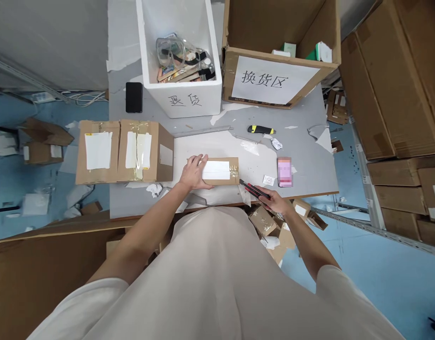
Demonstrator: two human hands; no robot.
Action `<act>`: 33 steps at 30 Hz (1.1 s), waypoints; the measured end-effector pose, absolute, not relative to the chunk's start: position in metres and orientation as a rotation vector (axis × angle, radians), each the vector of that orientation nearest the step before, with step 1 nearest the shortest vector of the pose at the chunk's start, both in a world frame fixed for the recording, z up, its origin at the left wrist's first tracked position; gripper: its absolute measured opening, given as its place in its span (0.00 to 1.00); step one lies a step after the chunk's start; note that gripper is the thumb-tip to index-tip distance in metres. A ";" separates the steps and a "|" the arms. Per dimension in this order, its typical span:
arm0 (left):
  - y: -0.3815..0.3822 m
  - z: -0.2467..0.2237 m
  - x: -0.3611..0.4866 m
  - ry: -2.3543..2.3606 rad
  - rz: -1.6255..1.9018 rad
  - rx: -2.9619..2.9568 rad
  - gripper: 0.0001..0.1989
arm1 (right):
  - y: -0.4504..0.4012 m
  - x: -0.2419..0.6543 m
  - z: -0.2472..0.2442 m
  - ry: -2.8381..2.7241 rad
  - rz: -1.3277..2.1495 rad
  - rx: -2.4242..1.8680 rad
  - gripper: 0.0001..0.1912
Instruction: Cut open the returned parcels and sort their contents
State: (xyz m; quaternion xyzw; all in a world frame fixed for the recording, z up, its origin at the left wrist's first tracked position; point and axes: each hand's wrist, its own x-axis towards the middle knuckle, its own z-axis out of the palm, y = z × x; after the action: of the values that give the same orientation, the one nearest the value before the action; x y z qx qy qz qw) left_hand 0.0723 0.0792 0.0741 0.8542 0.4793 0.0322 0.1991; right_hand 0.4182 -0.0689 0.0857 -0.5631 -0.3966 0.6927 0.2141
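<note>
A small cardboard box (234, 175) with a white label and clear tape on its right end lies on the table, near the front edge. My left hand (194, 173) rests with spread fingers on the left end of this box. My right hand (272, 202) is closed around a black and red cutter (253, 190), whose tip is at the box's lower right corner. A black and yellow knife (261, 130) lies farther back on the table.
Two taped cardboard boxes (164, 172) stand at the left. Behind are a white foam bin (192, 105) and a large labelled carton (230, 71). A black item (134, 97), a pink item (284, 172) and paper scraps lie about. Cartons stand on the right shelf.
</note>
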 end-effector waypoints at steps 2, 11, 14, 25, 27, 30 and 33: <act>0.080 0.074 0.072 1.333 0.091 2.376 0.63 | -0.075 0.422 0.085 -1.049 1.885 -1.579 0.35; 0.090 0.065 0.060 1.337 0.279 2.158 0.50 | -0.076 0.364 0.072 -0.407 1.437 -1.522 0.23; 0.093 0.058 0.047 1.519 0.441 1.905 0.30 | -0.064 0.322 0.065 -0.266 1.478 -1.421 0.22; 0.031 0.046 0.041 1.488 0.693 1.000 0.25 | 0.080 0.316 0.052 -0.567 1.313 -1.422 0.21; 0.010 0.049 0.052 1.471 0.684 0.943 0.27 | 0.108 0.312 0.050 -0.683 1.342 -1.439 0.19; -0.012 0.054 0.065 1.499 0.682 0.902 0.28 | 0.131 0.303 0.047 -0.856 1.338 -1.487 0.19; -0.022 0.054 0.069 1.513 0.649 0.903 0.27 | 0.136 0.293 0.045 -0.948 1.309 -1.515 0.18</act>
State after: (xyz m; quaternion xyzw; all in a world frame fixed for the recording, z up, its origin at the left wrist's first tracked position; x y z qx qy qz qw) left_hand 0.0687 -0.0216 0.0545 0.3879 0.6501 0.2791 0.5908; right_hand 0.2928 0.1361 0.0453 -0.6119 -0.3829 0.5285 0.4469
